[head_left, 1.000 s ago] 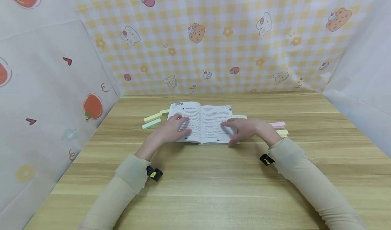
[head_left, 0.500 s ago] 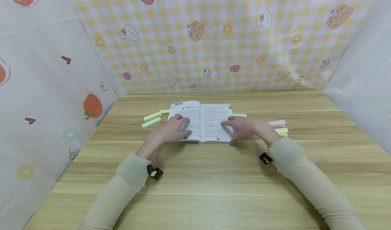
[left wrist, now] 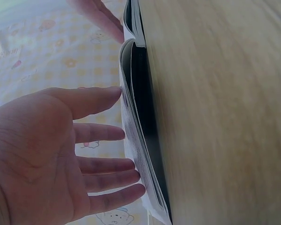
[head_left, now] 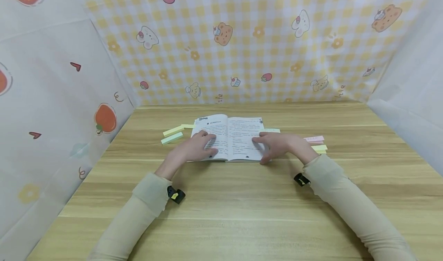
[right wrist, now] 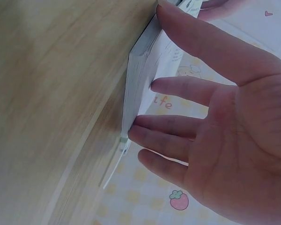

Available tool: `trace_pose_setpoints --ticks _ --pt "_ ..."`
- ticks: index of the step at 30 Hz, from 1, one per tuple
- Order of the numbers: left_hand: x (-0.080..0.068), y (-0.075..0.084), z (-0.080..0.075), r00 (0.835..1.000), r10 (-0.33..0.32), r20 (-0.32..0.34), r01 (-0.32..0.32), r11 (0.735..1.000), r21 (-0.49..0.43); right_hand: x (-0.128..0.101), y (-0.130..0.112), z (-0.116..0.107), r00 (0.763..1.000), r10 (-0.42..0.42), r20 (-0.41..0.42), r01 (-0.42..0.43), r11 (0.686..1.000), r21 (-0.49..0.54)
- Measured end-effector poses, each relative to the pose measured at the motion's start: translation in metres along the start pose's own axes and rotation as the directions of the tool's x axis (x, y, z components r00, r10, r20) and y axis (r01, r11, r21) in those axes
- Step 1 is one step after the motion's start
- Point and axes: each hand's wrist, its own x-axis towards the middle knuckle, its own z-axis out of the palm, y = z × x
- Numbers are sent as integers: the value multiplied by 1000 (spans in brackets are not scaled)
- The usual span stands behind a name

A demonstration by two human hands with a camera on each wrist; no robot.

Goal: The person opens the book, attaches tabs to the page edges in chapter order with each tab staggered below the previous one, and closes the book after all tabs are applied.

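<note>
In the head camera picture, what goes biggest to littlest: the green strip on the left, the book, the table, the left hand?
Largest to smallest in the head view:
1. Table
2. Open book
3. Left hand
4. Green strip

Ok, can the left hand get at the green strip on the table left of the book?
Probably yes: the green strip lies close beside the left hand, with nothing visible between them, though its fingertips would likely have to leave the left page first.
</note>
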Motion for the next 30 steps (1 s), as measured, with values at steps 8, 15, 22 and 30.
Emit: trace_pose_setpoints --ticks 8,15,22,30 --pt "0 2 1 1000 -14 9 14 1000 19 0 1 1 1000 -12 -4 12 1000 -4" --pt "0 3 2 1000 -9 7 9 1000 30 -1 -1 0 1000 -23 -9 23 1000 -18" --pt "0 2 3 1000 -6 5 6 1000 26 -1 -3 -1 1000 -23 -3 23 1000 -21" --pt "0 3 3 1000 -11 14 10 1000 20 0 -6 1 1000 -23 -6 23 999 -33"
